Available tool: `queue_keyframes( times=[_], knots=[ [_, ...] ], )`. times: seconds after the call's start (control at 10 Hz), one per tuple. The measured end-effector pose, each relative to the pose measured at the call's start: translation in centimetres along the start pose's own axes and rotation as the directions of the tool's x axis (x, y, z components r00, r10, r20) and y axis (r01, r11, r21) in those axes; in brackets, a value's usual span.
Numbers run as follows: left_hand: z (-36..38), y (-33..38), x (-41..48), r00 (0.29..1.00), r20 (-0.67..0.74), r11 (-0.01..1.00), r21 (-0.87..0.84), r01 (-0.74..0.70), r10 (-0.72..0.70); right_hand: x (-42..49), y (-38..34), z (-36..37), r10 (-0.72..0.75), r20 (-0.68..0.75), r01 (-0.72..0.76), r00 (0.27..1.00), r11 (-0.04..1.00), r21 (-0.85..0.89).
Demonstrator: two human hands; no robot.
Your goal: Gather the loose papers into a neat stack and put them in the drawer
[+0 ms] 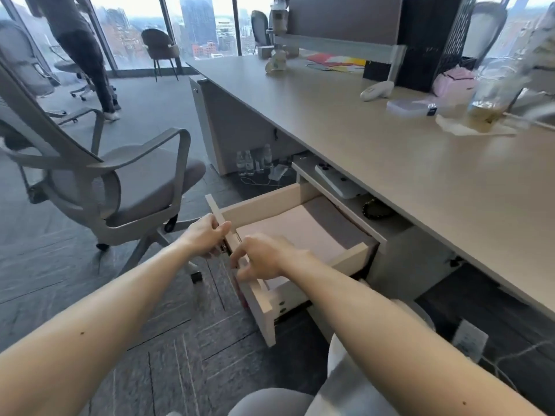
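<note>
Head view: left hand (204, 235) and right hand (265, 261) curl fingers over the open drawer (264, 203) front edge, papers (300, 232) inside.

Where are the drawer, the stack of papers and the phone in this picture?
drawer (264, 205): head view, on the inner face of its far side wall.
papers (300, 232): head view, middle of the top sheet, inside the drawer.
phone (338, 180): head view, middle of its back, on the shelf above.
</note>
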State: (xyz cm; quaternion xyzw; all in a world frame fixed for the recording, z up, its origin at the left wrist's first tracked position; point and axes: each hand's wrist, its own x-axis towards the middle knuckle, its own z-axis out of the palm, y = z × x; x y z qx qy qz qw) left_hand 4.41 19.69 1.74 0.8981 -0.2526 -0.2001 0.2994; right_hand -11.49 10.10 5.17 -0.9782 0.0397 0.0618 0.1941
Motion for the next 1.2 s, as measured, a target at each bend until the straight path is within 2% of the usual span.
queue_keyframes(
  times=[0.2,0.4,0.6,0.7,0.8,0.9,1.1,1.2],
  knots=[
    [4.0,4.5,1.4,0.991,0.027,0.989,0.066,-0.133,0.131,-2.4,3.6,-1.4,0.199,-0.081,-0.207,0.977,0.971,-0.121],
    [8.2,8.2,1.9,0.927,0.167,0.918,0.165,-0.361,0.335,-5.1,6.7,-2.2,0.436,-0.17,-0.465,0.884,0.86,-0.21],
    [11.1,11.9,2.9,0.864,0.247,0.836,0.242,-0.493,0.439,-8.5,9.1,-2.9,0.605,-0.209,-0.628,0.768,0.775,-0.063],
    [12.3,13.5,3.1,0.807,0.326,0.778,0.249,-0.576,0.493,-10.2,10.2,-3.0,0.654,-0.217,-0.667,0.725,0.745,0.013],
    [13.3,14.6,3.4,0.8,0.326,0.773,0.244,-0.586,0.504,-11.3,11.1,-2.6,0.686,-0.245,-0.686,0.685,0.721,0.102],
    [13.7,15.0,3.4,0.813,0.28,0.767,0.279,-0.578,0.511,-11.5,11.1,-2.3,0.694,-0.252,-0.685,0.674,0.715,0.138],
    [13.8,15.6,3.1,0.82,0.28,0.772,0.285,-0.568,0.5,-12.2,11.3,-1.5,0.693,-0.295,-0.664,0.658,0.719,0.208],
    [13.5,16.0,2.3,0.82,0.287,0.76,0.314,-0.569,0.495,-12.4,10.7,-1.7,0.695,-0.265,-0.664,0.668,0.718,0.208]
  ],
)
